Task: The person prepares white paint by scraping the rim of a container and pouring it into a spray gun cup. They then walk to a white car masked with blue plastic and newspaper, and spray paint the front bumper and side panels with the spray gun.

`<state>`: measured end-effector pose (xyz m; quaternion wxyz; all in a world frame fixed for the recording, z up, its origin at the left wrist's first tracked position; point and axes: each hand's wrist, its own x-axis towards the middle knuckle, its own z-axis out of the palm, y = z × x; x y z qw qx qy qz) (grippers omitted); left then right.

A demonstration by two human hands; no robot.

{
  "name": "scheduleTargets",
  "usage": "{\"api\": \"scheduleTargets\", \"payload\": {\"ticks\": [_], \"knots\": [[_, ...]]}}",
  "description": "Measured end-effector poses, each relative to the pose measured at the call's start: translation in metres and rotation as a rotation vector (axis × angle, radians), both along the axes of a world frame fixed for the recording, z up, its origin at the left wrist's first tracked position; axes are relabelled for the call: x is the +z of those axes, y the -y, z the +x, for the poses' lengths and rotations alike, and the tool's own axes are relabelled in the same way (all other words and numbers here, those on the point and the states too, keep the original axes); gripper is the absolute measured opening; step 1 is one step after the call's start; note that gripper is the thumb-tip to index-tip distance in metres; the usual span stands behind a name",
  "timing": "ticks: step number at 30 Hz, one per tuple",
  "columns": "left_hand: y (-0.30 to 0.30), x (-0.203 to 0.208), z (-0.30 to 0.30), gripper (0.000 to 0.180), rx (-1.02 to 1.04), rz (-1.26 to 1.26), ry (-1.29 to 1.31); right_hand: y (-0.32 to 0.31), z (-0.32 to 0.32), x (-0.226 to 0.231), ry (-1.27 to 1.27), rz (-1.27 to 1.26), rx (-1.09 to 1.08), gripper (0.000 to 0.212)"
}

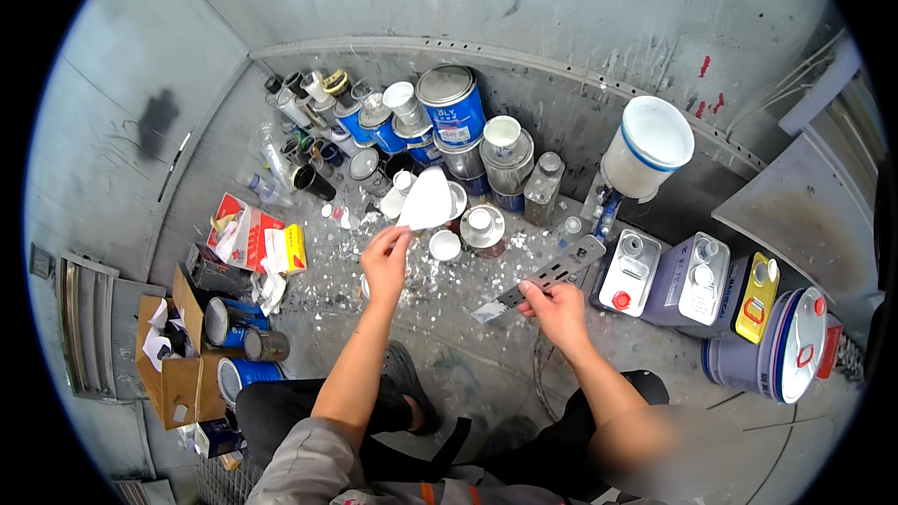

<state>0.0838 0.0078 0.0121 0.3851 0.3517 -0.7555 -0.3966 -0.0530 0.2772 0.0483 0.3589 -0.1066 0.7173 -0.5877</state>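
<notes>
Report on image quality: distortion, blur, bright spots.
Head view: fisheye bending curves the wall ledge, with black corners; head view: a smeared patch hides part of the right forearm; head view: the white piece in the left hand looks nearly washed out.

Wearing a creased grey sleeve [304,468] well behind the grip of the left hand [383,262]; displaying narrow orange stripes [427,494] centrally, farther back than either grip. Also wearing black trousers [281,407] behind both grips and, nearer the left one, a dark, perforated, clog-like shoe [398,372].
</notes>
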Motion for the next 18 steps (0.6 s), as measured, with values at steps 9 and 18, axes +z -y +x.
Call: {"api": "scheduleTargets", "payload": {"ticks": [9,18], "knots": [[0.014,-0.123,0.041,0.017,-0.017,-0.178,0.280,0.002,0.006,-0.004,0.022,0.002,-0.015,0.028],[0.020,-0.130,0.045,0.077,-0.195,-0.089,0.721,-0.006,0.002,-0.014,-0.035,-0.013,0.006,0.031]]}}
